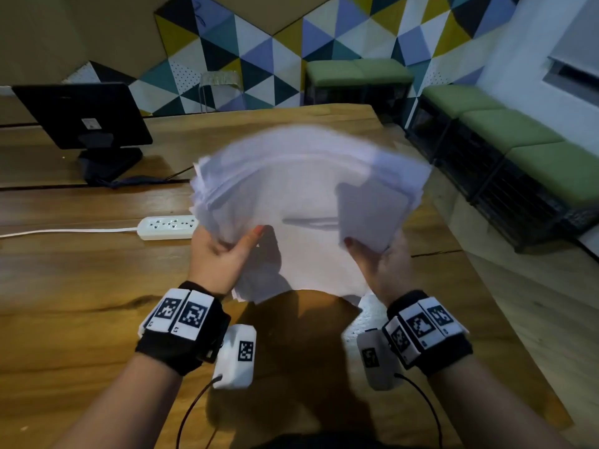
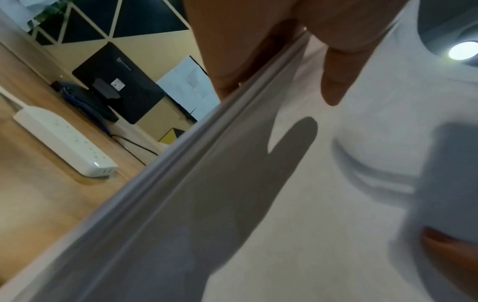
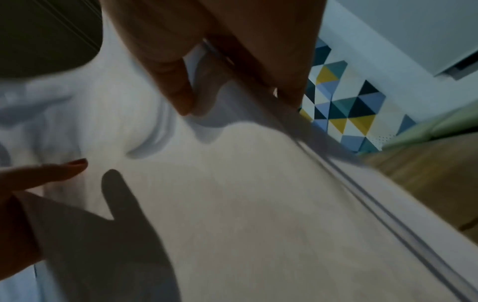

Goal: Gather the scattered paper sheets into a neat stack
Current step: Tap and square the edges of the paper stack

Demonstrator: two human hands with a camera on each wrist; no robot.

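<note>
A thick bundle of white paper sheets (image 1: 301, 202) is lifted above the wooden table (image 1: 81, 286), blurred and fanned at its far edge. My left hand (image 1: 223, 251) grips the bundle's left side, thumb on top and fingers underneath. My right hand (image 1: 376, 257) grips the right side the same way. In the left wrist view the paper sheets (image 2: 297, 194) fill the frame, my left hand's thumb (image 2: 338, 81) lying on them. The right wrist view shows the paper sheets (image 3: 245, 194) with my right hand's thumb (image 3: 175, 85) on top and the other hand's thumb at the left.
A white power strip (image 1: 167, 226) with its cable lies on the table left of the bundle. A black monitor (image 1: 82, 116) on a stand sits at the far left. Green-cushioned benches (image 1: 505, 137) line the wall to the right.
</note>
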